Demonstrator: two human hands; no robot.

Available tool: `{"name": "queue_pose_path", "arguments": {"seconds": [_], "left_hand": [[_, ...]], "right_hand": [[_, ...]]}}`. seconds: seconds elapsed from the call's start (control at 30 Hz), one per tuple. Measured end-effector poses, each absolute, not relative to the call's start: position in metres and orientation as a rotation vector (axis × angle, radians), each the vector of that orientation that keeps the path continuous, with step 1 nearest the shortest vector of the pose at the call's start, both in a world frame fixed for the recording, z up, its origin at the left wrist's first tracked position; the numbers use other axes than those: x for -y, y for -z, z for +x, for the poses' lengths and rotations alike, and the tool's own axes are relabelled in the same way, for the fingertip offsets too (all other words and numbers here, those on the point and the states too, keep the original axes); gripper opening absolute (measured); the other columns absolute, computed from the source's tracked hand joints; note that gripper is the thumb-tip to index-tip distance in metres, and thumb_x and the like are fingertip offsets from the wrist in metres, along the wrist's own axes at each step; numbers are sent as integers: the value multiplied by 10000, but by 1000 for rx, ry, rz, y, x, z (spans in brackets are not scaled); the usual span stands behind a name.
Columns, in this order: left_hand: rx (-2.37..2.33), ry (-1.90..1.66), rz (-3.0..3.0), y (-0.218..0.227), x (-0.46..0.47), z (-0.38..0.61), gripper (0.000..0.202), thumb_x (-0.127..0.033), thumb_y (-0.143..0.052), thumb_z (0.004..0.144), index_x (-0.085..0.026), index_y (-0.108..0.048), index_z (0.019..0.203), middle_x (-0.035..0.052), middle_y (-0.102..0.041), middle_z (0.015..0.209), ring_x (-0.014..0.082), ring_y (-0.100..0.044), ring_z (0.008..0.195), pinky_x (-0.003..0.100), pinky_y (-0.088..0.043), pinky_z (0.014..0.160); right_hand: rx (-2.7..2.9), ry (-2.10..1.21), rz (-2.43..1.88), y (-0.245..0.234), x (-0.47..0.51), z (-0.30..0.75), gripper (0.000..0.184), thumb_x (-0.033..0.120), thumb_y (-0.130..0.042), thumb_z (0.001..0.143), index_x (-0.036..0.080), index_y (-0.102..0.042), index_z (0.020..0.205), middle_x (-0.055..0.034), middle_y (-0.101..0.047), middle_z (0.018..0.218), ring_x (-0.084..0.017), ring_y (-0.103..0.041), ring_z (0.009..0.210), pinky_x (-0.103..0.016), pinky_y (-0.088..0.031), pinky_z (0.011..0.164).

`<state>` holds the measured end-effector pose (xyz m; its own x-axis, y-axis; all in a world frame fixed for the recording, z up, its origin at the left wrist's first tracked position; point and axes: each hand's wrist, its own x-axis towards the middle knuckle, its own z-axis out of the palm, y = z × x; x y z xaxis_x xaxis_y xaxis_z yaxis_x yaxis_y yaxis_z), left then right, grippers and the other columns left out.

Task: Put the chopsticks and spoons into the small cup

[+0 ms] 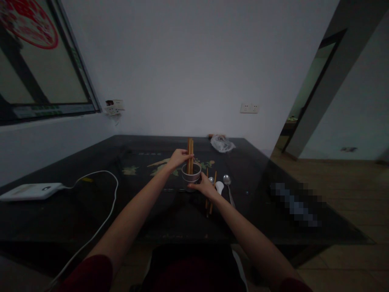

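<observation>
A small round metal holder (191,174) stands on the dark table (91,211) in front of me. Several wooden chopsticks (190,151) stand upright in it. My left hand (178,158) is closed round the chopsticks just above the holder's rim. My right hand (204,186) grips the holder's near side, steadying its base. More chopsticks (212,190) lie flat on the table under and beside my right hand. A white spoon (219,186) and a metal spoon (228,185) lie just to their right.
A white device (30,191) with a white cable (103,211) lies at the table's left. A crumpled plastic bag (222,143) sits at the far edge by the wall. Wall sockets (249,108) are behind. A doorway opens at the right.
</observation>
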<state>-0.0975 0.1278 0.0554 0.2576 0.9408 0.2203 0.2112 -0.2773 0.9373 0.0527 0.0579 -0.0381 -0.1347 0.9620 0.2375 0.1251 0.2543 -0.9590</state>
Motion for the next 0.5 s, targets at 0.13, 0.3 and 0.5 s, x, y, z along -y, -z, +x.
{"name": "queue_pose_path", "arguments": {"seconds": [0.13, 0.3, 0.5], "left_hand": [[-1083, -1079, 1672, -56, -127, -97, 230, -305, -728, 706, -92, -683, 781, 117, -731, 792, 182, -671, 686, 286, -516, 664], [-1105, -1096, 1692, -52, -133, -98, 223, -306, -736, 694, -102, -672, 756, 107, -727, 761, 192, -674, 674, 291, -519, 643], [-1141, -1137, 1744, -49, -136, -99, 329, -405, -753, 653, -108, -680, 774, 107, -729, 772, 210, -678, 697, 300, -519, 643]], "right_hand": [[1507, -1039, -1055, 33, -54, 53, 704, 226, -823, 502, 167, -524, 1136, -106, -628, 1175, -252, -585, 1100, -413, -438, 974], [1503, -1071, -1020, 32, -53, 52, 731, 205, -824, 490, 166, -513, 1151, -119, -618, 1205, -250, -584, 1115, -410, -430, 987], [1514, -1039, -1044, 32, -54, 53, 713, 227, -828, 497, 177, -530, 1143, -101, -629, 1194, -248, -585, 1115, -413, -427, 990]]}}
